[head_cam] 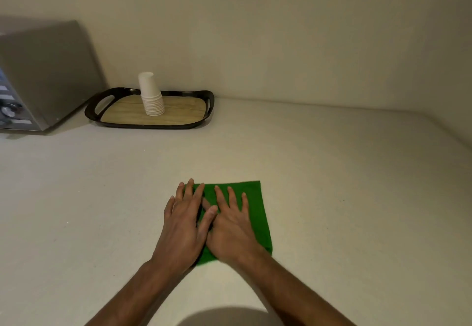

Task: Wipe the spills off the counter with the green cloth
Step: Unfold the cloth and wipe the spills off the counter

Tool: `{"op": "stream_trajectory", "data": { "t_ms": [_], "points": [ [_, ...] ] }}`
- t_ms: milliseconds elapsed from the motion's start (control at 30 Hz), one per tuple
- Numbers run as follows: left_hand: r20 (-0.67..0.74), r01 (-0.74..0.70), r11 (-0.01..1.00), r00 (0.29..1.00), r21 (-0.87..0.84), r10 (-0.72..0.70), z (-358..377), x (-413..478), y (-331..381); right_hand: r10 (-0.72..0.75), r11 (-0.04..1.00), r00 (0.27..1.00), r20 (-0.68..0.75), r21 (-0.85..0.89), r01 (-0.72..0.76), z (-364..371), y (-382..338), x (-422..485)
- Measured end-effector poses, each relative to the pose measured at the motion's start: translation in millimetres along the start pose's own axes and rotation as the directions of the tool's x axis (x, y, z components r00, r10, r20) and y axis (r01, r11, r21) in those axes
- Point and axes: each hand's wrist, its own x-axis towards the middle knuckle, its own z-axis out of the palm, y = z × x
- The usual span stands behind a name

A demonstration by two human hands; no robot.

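Note:
A green cloth [258, 208] lies flat on the pale counter [344, 198], near the front middle. My left hand [182, 226] rests palm down on the cloth's left edge, fingers spread, partly over the bare counter. Beside it, my right hand [233, 226] presses flat on the middle of the cloth, fingers apart. The two thumbs touch or overlap between the hands. Neither hand grips the cloth. A few tiny dark specks dot the counter to the right; no clear spill shows.
A black-rimmed tray [178, 125] with a wooden base stands at the back left against the wall, holding a stack of white paper cups [151, 96]. A grey appliance [43, 75] with knobs fills the far left. The wall closes off the back and right.

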Motion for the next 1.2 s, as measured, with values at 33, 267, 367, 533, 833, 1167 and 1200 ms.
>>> {"op": "stream_trajectory", "data": {
  "t_ms": [33, 267, 367, 533, 833, 1167, 1200],
  "points": [
    [-0.006, 0.000, 1.000, 1.000, 0.007, 0.000, -0.6, 2.1, 0.1, 0.005, 1.000, 1.000, 0.015, -0.019, -0.004, -0.3, 2.1, 19.1],
    [0.044, 0.020, 0.997, 0.999, 0.071, -0.023, 6.3, 14.6, -1.0, 0.156, 0.988, 0.985, 0.068, -0.018, -0.155, -16.7, 44.6, 115.1],
    [0.076, 0.033, 0.992, 0.996, 0.123, -0.043, 14.9, 16.2, -2.1, 0.248, 0.969, 0.968, 0.030, -0.002, -0.248, -26.7, 84.3, 127.0],
    [0.121, 0.016, 0.981, 0.992, 0.193, -0.040, 22.8, 17.3, -6.7, 0.431, 0.902, 0.902, -0.017, -0.021, -0.431, -43.5, 170.3, 107.5],
    [0.139, -0.006, 0.962, 0.990, 0.271, -0.033, 23.1, 18.1, -8.4, 0.588, 0.807, 0.807, -0.057, -0.030, -0.590, -51.5, 244.1, -10.0],
    [0.178, -0.004, 0.968, 0.983, 0.249, -0.042, 17.1, 17.6, -4.1, 0.510, 0.856, 0.858, -0.069, -0.057, -0.513, -24.2, 144.8, -139.1],
    [0.178, -0.004, 0.973, 0.983, 0.231, -0.039, 15.8, 17.1, -3.5, 0.485, 0.872, 0.872, -0.064, -0.049, -0.488, -19.6, 127.0, -147.8]
  ]
}}
